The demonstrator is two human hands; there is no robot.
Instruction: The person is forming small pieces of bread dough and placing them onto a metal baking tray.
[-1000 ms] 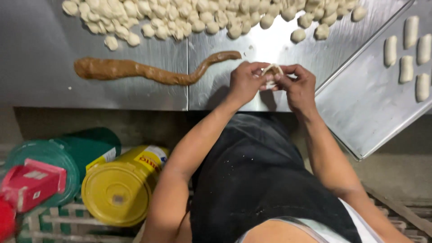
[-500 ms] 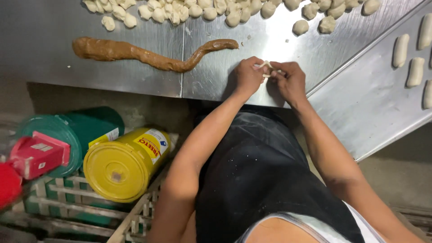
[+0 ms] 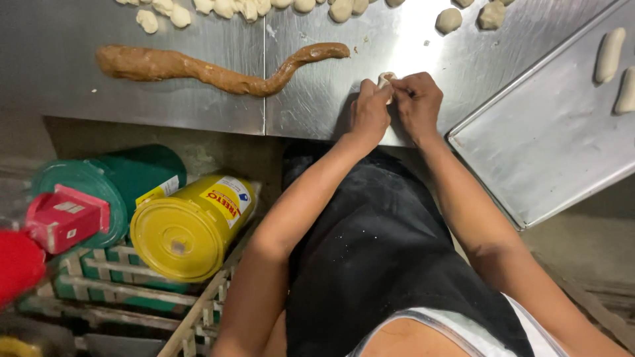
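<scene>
My left hand and my right hand are pressed together over the front edge of a steel table. Between their fingertips they pinch a small pale dough piece, mostly hidden by the fingers. A long brown rope of filling lies on the table to the left of my hands. Several pale dough balls sit along the far edge of the table.
A steel baking tray lies tilted at the right with two shaped dough rolls on it. Below the table at the left lie a yellow tub, a green tub, a red box and crates.
The view has shifted, so the table and my hands sit lower in the frame. Both hands stay together, working the dough piece between the fingers.
</scene>
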